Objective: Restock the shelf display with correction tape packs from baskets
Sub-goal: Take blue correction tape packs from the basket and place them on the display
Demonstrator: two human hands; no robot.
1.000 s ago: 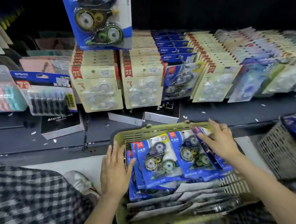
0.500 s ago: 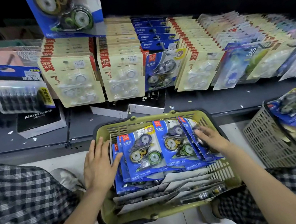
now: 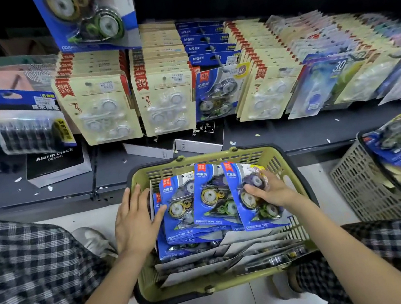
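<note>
Several blue correction tape packs (image 3: 213,201) stand fanned and leaning in the green basket (image 3: 282,164), which sits between the person's knees in front of the shelf (image 3: 294,134). Nearer than the fingers, at the basket's near end, more packs lie face down with their pale card backs up.

On the left hand (image 3: 134,219) the fingers are straight and a little apart, laid flat against the leftmost pack's edge, steadying the stack rather than gripping it. On the right hand (image 3: 271,191) the fingers curl over the blister of the rightmost pack (image 3: 250,211), thumb on its face; whether the other fingertips reach behind the card I cannot tell.

These packs look light: thin card with a clear plastic bubble over the tape wheels. I judge the card stiff enough to lift by one edge yet easy to crease, and the glossy faces likely to slide against each other, so a fan of them could spill. The best hold seems to be a pinch across the card edges beside the bubble, or around the whole bundle from both sides.

Beyond the fingers, on the shelf, one matching blue pack (image 3: 219,93) fronts a short row between cream three-packs (image 3: 165,103), probably where these go. Far right of the fingers, a grey basket (image 3: 361,181) holds more blue packs.
</note>
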